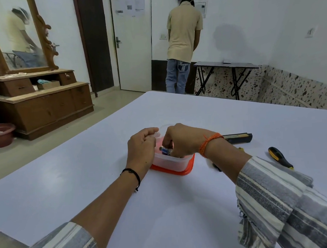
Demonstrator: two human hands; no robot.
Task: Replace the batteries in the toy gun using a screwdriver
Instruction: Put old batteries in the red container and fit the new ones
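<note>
A small clear plastic container (pixel 172 162) stands on its orange lid in the middle of the white table (pixel 105 185). My right hand (pixel 181 140) reaches down into it, fingers pinched on a blue and silver battery (pixel 165 150). My left hand (pixel 142 146) rests against the container's left wall and rim, fingers curled around it. A screwdriver (pixel 280 158) with a black and yellow handle lies on the table to the right. The black and yellow toy gun (pixel 238 138) lies behind my right wrist, partly hidden by it.
A person in a beige shirt (pixel 184 36) stands at the far wall with their back turned. A small folding table (pixel 226 65) is beside them. A wooden dresser with mirror (pixel 38 97) and a red tub (pixel 0 133) are at the left.
</note>
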